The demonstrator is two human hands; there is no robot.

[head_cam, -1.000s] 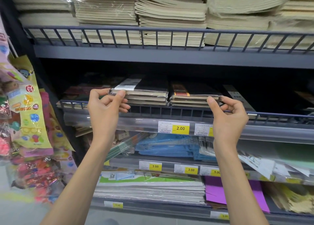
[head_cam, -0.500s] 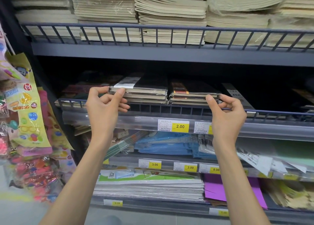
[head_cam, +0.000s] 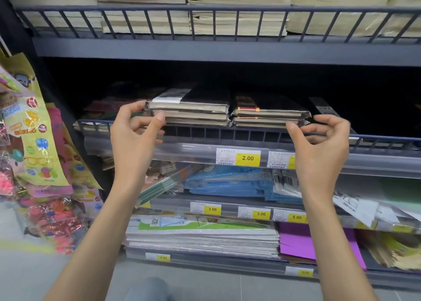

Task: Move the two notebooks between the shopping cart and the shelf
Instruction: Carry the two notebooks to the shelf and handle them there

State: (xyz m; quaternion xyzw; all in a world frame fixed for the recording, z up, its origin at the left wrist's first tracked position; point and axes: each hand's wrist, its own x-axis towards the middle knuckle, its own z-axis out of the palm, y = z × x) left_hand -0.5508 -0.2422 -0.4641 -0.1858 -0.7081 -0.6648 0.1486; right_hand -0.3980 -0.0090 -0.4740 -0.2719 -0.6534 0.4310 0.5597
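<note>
From the head view, two stacks of black-covered, plastic-wrapped notebooks [head_cam: 227, 109] sit side by side on the grey wire-fronted shelf [head_cam: 227, 131]. The left hand [head_cam: 136, 136] has curled fingers at the left stack's corner, while the right hand [head_cam: 319, 143] hangs loosely spread beside the right stack; whether either actually touches, I cannot tell. They look stiff, light and slippery in wrap, so pinching the outer short edges seems best.

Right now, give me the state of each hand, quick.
Left hand: open, fingers by the left corner of the top left notebook, no clear pinch.
Right hand: open, curled beside the right notebook stack, holding nothing.
</note>
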